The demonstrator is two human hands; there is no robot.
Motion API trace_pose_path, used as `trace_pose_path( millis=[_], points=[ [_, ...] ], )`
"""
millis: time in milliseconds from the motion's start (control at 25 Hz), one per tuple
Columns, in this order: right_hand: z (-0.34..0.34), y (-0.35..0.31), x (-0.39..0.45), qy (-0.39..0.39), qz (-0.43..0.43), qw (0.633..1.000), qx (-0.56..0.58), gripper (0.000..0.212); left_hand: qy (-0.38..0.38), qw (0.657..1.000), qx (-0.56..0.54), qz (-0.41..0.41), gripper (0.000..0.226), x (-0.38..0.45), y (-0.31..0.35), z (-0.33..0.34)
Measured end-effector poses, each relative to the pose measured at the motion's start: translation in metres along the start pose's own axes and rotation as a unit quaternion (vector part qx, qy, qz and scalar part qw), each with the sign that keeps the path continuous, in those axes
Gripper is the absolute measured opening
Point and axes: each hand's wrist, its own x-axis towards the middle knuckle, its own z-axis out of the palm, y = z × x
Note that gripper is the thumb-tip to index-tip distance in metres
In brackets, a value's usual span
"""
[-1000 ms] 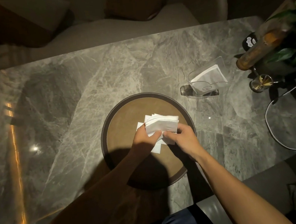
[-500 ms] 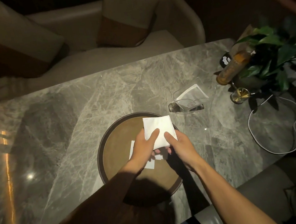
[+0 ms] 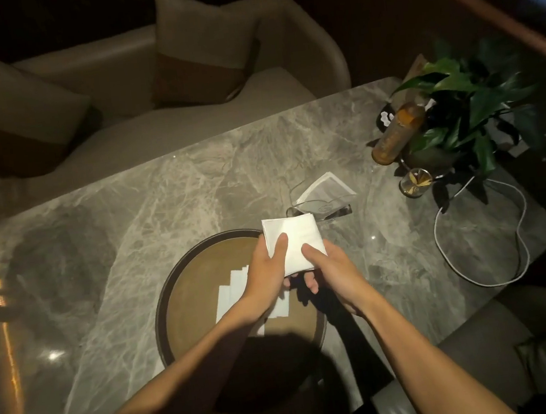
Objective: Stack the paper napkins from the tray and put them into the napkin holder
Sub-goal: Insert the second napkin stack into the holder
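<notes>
Both hands are holding a napkin stack point(image 3: 294, 243) above the tray's point(image 3: 185, 285) far edge, left hand point(image 3: 267, 275) and right hand point(image 3: 330, 270) each pinching it, thumbs on top. More napkins point(image 3: 231, 290) are lying on the tray. The clear holder point(image 3: 323, 198), one napkin inside, is standing just beyond toward the table's point(image 3: 131, 221) far right corner, its marking unreadable.

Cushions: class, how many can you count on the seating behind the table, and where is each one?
2. One cushion lies at the left on the sofa; the other cushion stands upright near the middle against the backrest. More may be hidden beyond the frame.
</notes>
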Motion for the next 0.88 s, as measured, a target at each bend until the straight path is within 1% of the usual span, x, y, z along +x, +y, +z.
trace_pose_path(
  millis=[120, 240, 400, 520, 560, 640, 760, 880],
  points=[
    [-0.022, -0.015, 0.006, 0.016, -0.026, 0.999, -0.034, 0.030, 0.007, 1.000, -0.003, 0.011, 0.034, 0.015, 0.009, 0.029],
    [-0.045, -0.025, 0.013, 0.029, -0.033, 0.997, -0.065, 0.027, 0.048, 0.998, -0.013, 0.028, 0.029, 0.029, 0.015, 0.048],
    [-0.075, -0.038, 0.025, 0.030, -0.019, 0.998, -0.051, 0.022, 0.025, 0.998, 0.015, 0.049, 0.025, 0.051, 0.024, 0.059],
    [-0.097, -0.049, 0.043, 0.029, -0.008, 0.999, -0.015, 0.021, 0.021, 0.999, 0.018, 0.047, 0.023, 0.068, 0.036, 0.066],
    [-0.104, -0.054, 0.050, 0.032, -0.013, 0.999, -0.025, 0.019, 0.024, 0.999, 0.004, 0.041, 0.021, 0.074, 0.040, 0.068],
    [-0.117, -0.063, 0.062, 0.041, -0.031, 0.995, -0.085, 0.014, 0.019, 0.999, -0.012, 0.035, 0.016, 0.085, 0.049, 0.067],
    [-0.131, -0.080, 0.077, 0.050, -0.074, 0.979, -0.184, 0.014, 0.002, 0.998, 0.043, 0.053, 0.016, 0.101, 0.066, 0.061],
    [-0.138, -0.091, 0.093, 0.049, -0.119, 0.968, -0.216, 0.014, -0.002, 0.991, 0.104, 0.084, 0.017, 0.115, 0.078, 0.054]
  ],
)
